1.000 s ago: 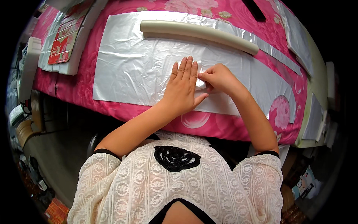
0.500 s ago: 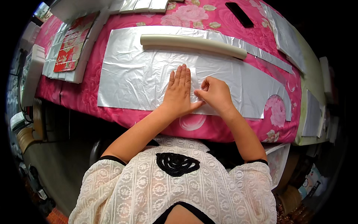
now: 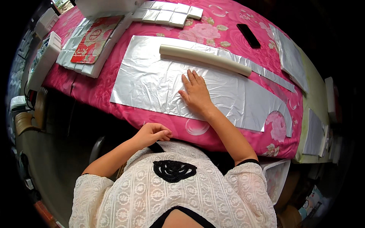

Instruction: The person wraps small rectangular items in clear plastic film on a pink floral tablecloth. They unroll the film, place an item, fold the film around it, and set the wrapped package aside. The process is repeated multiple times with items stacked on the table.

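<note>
Risk, judged from layout: thin silver sheet [image 3: 148, 78], wrinkled under palm, could crease or skew if right hand [image 3: 195, 91] dragged sideways; pale tube [image 3: 205, 60], lying along sheet's far edge, could roll if bumped. Sheet lay flat toward near edge of pink, cloth-covered surface [image 3: 100, 91]. Right hand: opened flat, palm down on sheet's middle, fingers slightly spread, grasping nothing. Left hand [image 3: 153, 133]: loosely curled by surface's near edge; palm hidden, could not tell whether it held anything.

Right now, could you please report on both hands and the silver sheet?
Right hand palm-down on silver sheet. Left hand off it, loosely curled, by near edge of pink tablecloth. Cream cylinder lying on sheet, beyond right hand.
</note>
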Motion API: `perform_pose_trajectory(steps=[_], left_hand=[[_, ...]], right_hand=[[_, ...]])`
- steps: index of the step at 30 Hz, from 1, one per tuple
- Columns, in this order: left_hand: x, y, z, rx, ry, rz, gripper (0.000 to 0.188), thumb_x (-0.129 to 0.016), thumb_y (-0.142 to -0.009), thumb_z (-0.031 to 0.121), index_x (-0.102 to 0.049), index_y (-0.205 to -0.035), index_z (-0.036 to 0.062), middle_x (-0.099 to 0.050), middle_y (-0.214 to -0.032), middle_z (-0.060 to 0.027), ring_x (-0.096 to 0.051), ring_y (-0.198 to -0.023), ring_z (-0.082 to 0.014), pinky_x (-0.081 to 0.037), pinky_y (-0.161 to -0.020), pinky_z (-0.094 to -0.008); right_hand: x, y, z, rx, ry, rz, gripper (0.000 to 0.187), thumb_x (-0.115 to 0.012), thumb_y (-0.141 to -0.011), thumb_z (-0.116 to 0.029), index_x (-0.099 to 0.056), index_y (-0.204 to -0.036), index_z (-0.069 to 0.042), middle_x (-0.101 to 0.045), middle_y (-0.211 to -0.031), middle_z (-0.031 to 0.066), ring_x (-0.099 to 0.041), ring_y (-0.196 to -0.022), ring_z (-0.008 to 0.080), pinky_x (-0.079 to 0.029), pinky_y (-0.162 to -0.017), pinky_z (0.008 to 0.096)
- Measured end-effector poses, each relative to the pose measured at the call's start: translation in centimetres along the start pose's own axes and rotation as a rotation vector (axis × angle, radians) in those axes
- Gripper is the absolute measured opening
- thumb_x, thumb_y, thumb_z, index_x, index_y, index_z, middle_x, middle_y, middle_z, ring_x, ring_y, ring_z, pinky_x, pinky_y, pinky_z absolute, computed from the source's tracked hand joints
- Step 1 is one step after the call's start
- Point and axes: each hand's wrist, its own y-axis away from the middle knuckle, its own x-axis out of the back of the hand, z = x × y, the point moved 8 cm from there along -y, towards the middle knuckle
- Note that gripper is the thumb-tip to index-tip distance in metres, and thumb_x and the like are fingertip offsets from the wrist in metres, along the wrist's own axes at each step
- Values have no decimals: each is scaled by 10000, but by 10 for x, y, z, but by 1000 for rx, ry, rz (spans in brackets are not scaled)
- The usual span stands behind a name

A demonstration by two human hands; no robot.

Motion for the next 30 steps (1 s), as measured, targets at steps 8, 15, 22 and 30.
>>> perform_pose_trajectory(steps=[8, 15, 22, 30], left_hand=[[17, 22, -60, 164, 472, 227, 268, -598, -889, 249, -612, -984, -1, -658, -931, -86, -633, -825, -132, -496, -699, -220], [28, 27, 9, -115, -548, 339, 86, -637, -783, 104, -656, -780, 20, -625, -630, -62, -601, -572, -126, -470, -542, -287], [9, 32, 106, -465, -953, 417, 245, -692, -709, 125, -640, -942, 68, -654, -856, -110, -641, -757, -268, -510, -666, -343], [16, 14, 118, -642, -868, 370, 419, -686, -712, 79, -579, -1116, 42, -621, -1068, -151, -606, -965, -304, -485, -827, -360]], right_hand=[[-29, 52, -108, -28, -265, -100, 659, -377, -921, -479, -312, -1379, -10, -210, -1460, 225, -158, -1367, 366, -103, -1098, 491], [11, 59, -131, 253, -194, -71, 274, -571, -795, -199, -599, -1026, -54, -393, -1361, 190, -234, -1350, 335, -98, -1077, 566], [54, 40, -77, 269, -370, -42, 77, -675, -721, -98, -619, -757, -59, -615, -1036, 87, -517, -1099, 273, -360, -974, 444], [68, -51, 90, -423, -970, 193, 144, -676, -804, -139, -665, -866, -9, -621, -774, 19, -554, -694, 104, -436, -632, 245]])
